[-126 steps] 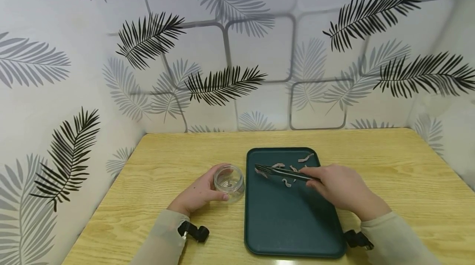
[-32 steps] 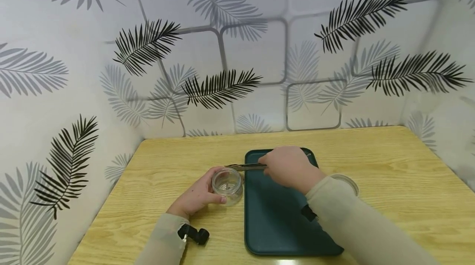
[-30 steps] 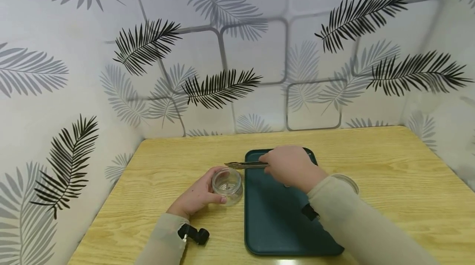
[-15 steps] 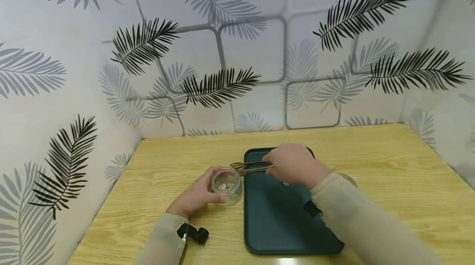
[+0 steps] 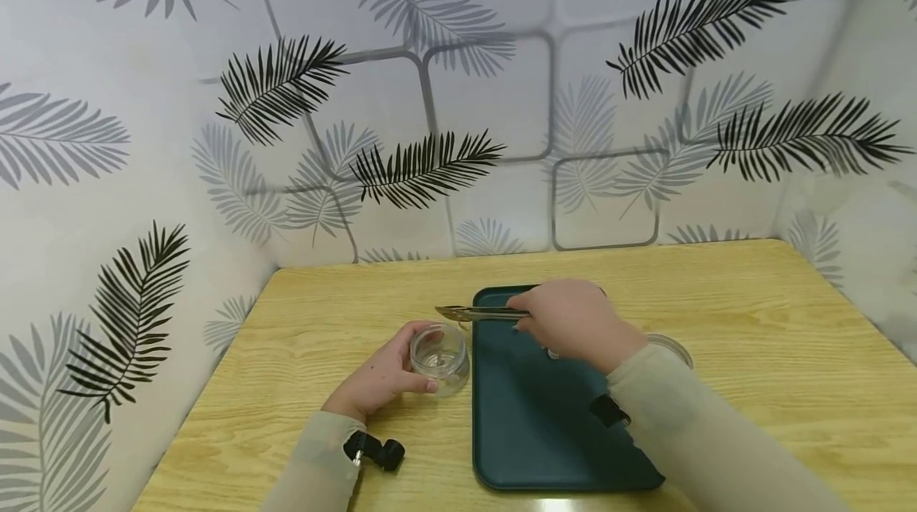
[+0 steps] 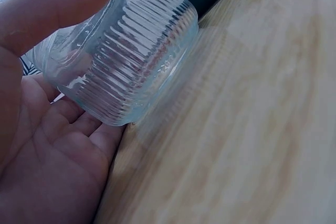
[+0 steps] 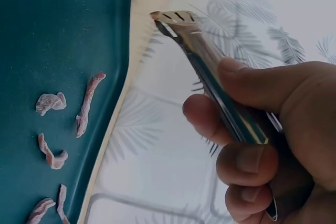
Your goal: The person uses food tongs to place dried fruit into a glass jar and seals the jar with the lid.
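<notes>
My left hand [image 5: 381,375] holds a clear glass jar [image 5: 453,375], thumb and fingers around its sides. The jar stands upright on the table with its mouth uncovered; in the left wrist view its ribbed wall [image 6: 131,51] shows. My right hand [image 5: 576,322] grips metal tongs [image 5: 483,314], whose tips hang just behind and above the jar's rim, close together. Whether they pinch anything is too small to tell. Several pinkish, twisted strips [image 7: 88,103] lie on the dark green tray [image 5: 559,440]; in the head view my right hand mostly hides them.
A round lid [image 5: 672,346] lies right of the tray, partly covered by my right sleeve. The wooden table [image 5: 351,297] meets a leaf-patterned wall covering [image 5: 501,201] at the back. Black wrist mounts [image 5: 374,450] sit on both sleeves.
My right hand has carried the tongs left from the strips on the tray to the jar. Their arms spread half a second ago and are closer together now. The left hand stays on the jar.
</notes>
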Motion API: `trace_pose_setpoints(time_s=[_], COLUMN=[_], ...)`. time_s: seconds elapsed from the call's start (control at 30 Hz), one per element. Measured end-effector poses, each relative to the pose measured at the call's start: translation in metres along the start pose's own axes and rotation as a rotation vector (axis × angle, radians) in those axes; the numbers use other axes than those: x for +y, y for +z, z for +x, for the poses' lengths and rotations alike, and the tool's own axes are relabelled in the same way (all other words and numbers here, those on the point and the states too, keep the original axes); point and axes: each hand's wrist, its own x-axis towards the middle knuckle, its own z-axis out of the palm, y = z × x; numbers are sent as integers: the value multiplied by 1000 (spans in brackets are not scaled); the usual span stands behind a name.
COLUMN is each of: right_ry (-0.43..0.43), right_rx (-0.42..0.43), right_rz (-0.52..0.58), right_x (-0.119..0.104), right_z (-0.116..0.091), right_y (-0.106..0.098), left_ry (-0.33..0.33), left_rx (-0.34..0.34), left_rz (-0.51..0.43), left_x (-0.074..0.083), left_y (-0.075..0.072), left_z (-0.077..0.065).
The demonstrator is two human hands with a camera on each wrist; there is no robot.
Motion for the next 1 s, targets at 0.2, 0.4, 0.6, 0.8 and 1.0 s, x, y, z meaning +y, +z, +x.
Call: trace_pose_setpoints(time_s=[0.2,0.4,0.6,0.8,1.0], right_ry=[-59,-106,-145,-159,-135], right_rx=[147,253,313,318,282], right_rz=[81,119,99,98,153], right_x=[11,10,6,6,16], right_z=[-21,-36,-46,-46,-49], right_y=[2,3,9,15,17], left_ry=[-19,-11,3,7,-8], left_rx=[18,31,9,-15,-1], left_rz=[-4,11,21,-23,21], left_x=[-3,-2,-2,-1,-1], left_y=[3,1,0,0,0], left_z=[2,2,2,1,0])
